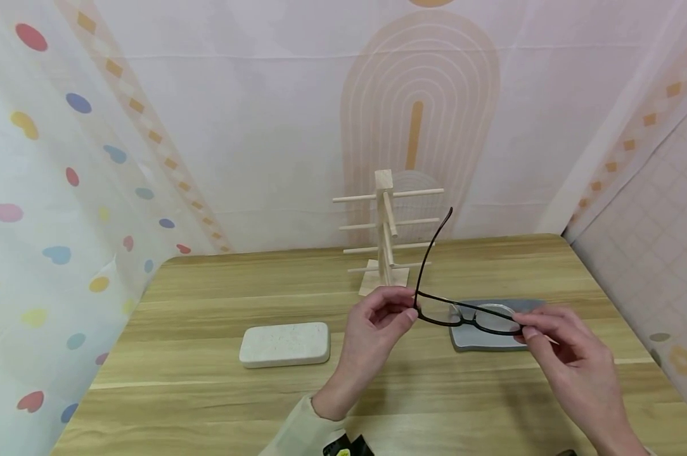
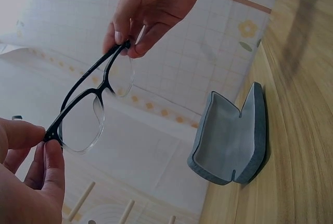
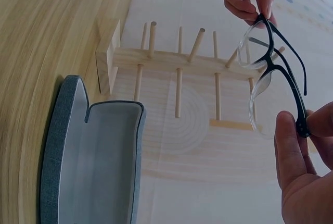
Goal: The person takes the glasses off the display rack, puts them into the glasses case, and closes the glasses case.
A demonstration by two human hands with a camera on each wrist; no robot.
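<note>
Both hands hold a pair of black-rimmed eyeglasses (image 1: 468, 322) above the table. My left hand (image 1: 372, 335) pinches one end of the front near the hinge, between thumb and fingers. At the opposite end, my right hand (image 1: 577, 361) pinches the other corner. One temple sticks up beside the left hand in the head view; the other runs close along the front. Clear lenses show in the left wrist view. Below the glasses, a grey glasses case (image 1: 480, 342) lies with its lid up, its pale lining (image 2: 223, 135) bare in the left wrist view.
A wooden rack (image 1: 384, 182) with several pegs stands at the back of the table, behind the hands. To the left of my left hand lies a closed whitish case (image 1: 284, 345). Patterned cloth (image 1: 263, 126) hangs behind the wood-grain table (image 1: 206, 297).
</note>
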